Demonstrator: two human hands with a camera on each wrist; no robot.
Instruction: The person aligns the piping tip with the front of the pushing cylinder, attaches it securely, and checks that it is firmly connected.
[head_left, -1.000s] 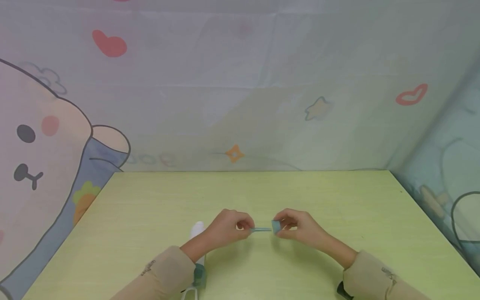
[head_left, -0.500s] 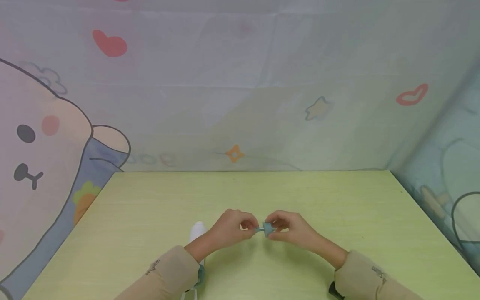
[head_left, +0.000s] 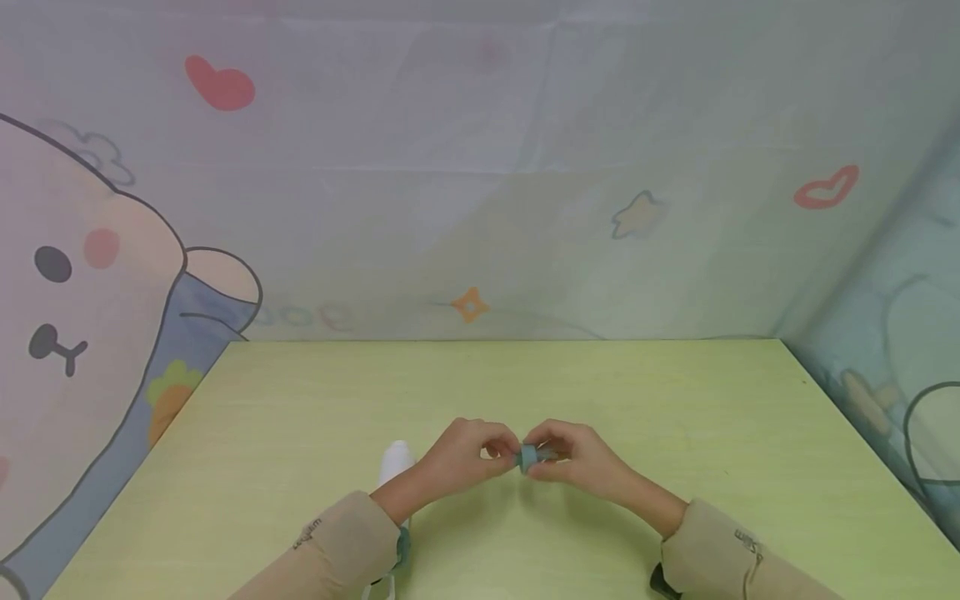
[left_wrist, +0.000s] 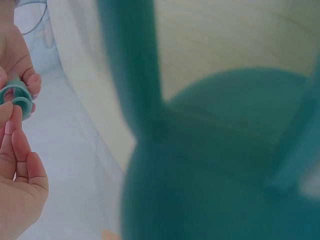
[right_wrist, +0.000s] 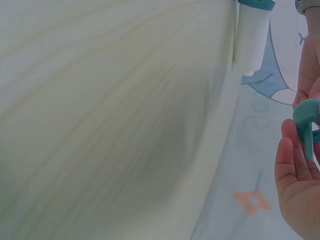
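Over the middle of the table, my left hand and right hand meet fingertip to fingertip at a small teal cup-shaped cap. The right thumb and fingers pinch the cap's side. A slim teal stem piece passes through it toward the right palm. My left fingertips pinch the stem piece's other end, which looks like a small ring in the left wrist view. How firmly the two pieces join is hidden by the fingers.
A white bottle with a teal collar lies beside and partly behind my left forearm. A large blurred teal handled part fills much of the left wrist view. The table's far edge meets a printed cloth backdrop.
My right hand has moved left with the cap, sliding it over the stem piece until it reaches my left fingertips. The left hand has shifted slightly right.
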